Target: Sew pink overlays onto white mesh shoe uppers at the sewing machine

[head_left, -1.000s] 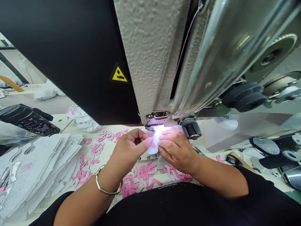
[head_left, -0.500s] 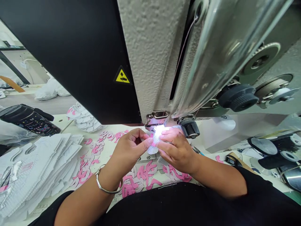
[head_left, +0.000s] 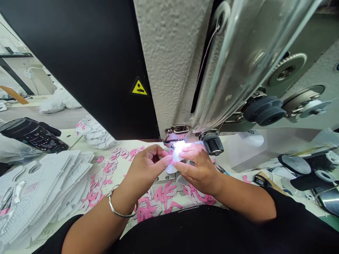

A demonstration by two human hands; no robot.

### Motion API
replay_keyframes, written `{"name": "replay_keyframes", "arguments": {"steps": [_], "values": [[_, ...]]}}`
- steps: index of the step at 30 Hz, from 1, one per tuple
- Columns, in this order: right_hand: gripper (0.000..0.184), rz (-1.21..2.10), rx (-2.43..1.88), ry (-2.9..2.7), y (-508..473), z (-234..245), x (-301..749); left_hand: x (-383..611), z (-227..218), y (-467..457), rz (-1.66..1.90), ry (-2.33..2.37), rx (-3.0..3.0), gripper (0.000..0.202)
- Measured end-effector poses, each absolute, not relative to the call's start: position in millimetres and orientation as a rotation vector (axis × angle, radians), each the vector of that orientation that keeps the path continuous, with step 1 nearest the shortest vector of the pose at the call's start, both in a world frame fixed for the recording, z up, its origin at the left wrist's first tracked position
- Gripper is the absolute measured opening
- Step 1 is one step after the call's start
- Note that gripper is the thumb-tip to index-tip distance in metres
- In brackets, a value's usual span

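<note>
Now the right hand [head_left: 200, 169] has advanced one fingertip to the small pink piece [head_left: 171, 153] pinched by the left hand [head_left: 147, 164] over white mesh fabric [head_left: 171, 169], likely steadying it; right-hand closure indeterminate.

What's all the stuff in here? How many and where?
Textured metal sewing machine: one, grey, top and right
Triangular warning sticker: one, yellow, upper middle
Small textured fabric piece: one, white, below the machine
Curved flat pieces: many, pink and white, lower middle
Layered sheet stacks: two, mostly white, left
Butterfly-print bottle: one, black, far left
Plastic bags: several, whitish, left
Cylindrical spools: unclear count, black, far right
Metal bangle: one, silver, lower centre-left
Left hand: one, bare, at the fabric piece
Right hand: one, bare, touching it
</note>
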State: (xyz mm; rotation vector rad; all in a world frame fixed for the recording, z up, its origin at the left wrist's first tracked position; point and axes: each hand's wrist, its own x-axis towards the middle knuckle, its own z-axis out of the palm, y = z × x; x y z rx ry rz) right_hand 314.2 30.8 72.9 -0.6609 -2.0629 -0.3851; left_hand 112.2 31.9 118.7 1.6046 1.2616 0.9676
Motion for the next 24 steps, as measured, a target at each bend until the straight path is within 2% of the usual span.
{"name": "replay_keyframes", "arguments": {"steps": [10,24], "values": [[0.035,-0.308,-0.629,-2.075,32,71,317,118,114,28,1.077,1.013,1.281,0.02],[0.031,-0.282,-0.606,-2.064,32,70,321,126,112,23,1.102,0.939,1.09,0.024]]}}
